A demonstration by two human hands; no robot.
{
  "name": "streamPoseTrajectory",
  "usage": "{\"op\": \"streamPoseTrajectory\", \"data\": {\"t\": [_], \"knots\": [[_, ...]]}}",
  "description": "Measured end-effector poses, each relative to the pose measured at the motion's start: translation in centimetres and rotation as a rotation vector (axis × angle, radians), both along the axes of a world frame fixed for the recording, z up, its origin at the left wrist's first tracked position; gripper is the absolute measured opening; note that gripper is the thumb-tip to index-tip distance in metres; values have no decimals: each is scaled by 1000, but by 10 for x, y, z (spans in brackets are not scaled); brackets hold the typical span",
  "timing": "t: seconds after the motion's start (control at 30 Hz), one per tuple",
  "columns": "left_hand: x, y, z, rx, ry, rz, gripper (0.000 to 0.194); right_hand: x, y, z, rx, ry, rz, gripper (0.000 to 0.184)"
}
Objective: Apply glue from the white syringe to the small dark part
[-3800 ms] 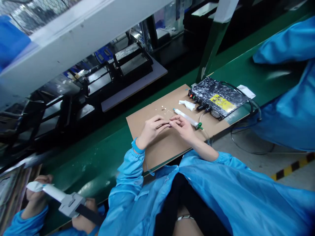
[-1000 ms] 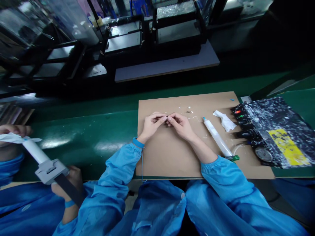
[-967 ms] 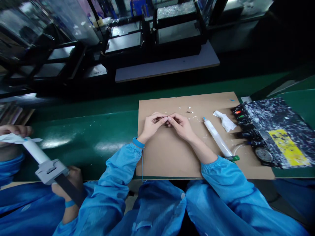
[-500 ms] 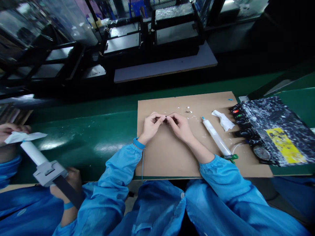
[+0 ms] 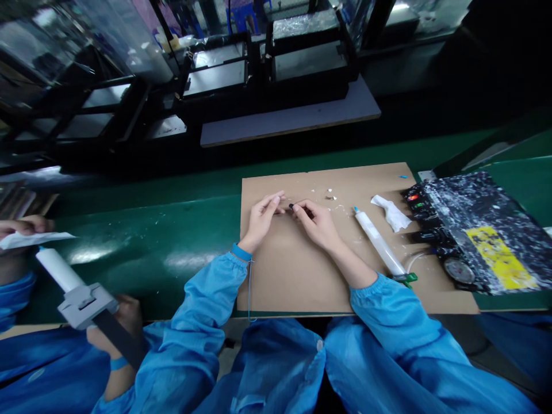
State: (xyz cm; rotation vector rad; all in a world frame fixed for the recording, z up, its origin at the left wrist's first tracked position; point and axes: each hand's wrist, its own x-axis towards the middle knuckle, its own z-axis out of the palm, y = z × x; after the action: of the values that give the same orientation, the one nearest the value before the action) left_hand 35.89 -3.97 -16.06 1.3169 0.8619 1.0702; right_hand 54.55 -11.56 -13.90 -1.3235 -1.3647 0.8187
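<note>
Between the thumb and finger of my right hand (image 5: 317, 223) is a small black piece (image 5: 291, 206), too small to name. My left hand (image 5: 261, 218) is just to its left, fingers apart and holding nothing that I can see. Both hands are over a brown cardboard sheet (image 5: 297, 276). Right of my right hand lies a white dispensing syringe (image 5: 379, 241) with a blue tip and a green fitting at its lower end. A crumpled white tissue (image 5: 391, 213) is beside it, and tiny white scraps (image 5: 330, 194) lie beyond my hands.
A speckled black control box (image 5: 491, 230) with a gauge and yellow label stands at the right. On the left, a co-worker's hand (image 5: 123, 322) grips a dispensing gun (image 5: 86, 302), and the other hand holds white tissue (image 5: 34, 238). Black framed panels (image 5: 215, 77) stand behind.
My left hand has come away from the black piece, its fingers spreading leftward. The piece stays in my right hand. The co-worker's tissue has moved left, off the dispensing gun's tip.
</note>
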Motion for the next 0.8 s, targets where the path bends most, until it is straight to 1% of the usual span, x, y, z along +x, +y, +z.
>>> {"op": "streamPoseTrajectory", "data": {"t": [0.07, 0.13, 0.23, 0.37, 0.43, 0.53, 0.6, 0.7, 0.8], "knots": [[-1, 1, 0, -33, -1, 7, 59, -1, 0, 0, -10, 32, -15, 53], [0, 0, 1, -22, 16, -29, 56, -2, -1, 0, -11, 72, -13, 54], [0, -3, 2, 54, 33, -70, 52, -4, -1, 0, -5, 105, -8, 54], [1, -5, 4, 130, 43, -45, 50, -4, -2, -1, -13, 80, -8, 56], [1, -4, 3, 124, 37, -50, 50, -2, -1, -1, -4, 48, 2, 56], [2, -3, 1, 72, 10, -58, 52, 0, -1, -1, 22, -4, 36, 55], [2, -2, 0, 49, 0, -54, 53, 1, -2, 0, 5, -2, 35, 53], [3, -2, -2, 71, 18, -78, 54, 0, -2, 1, -42, 60, -16, 50], [3, -3, -4, 114, 65, -122, 54, -1, -2, 1, -33, 64, -40, 51]]}}
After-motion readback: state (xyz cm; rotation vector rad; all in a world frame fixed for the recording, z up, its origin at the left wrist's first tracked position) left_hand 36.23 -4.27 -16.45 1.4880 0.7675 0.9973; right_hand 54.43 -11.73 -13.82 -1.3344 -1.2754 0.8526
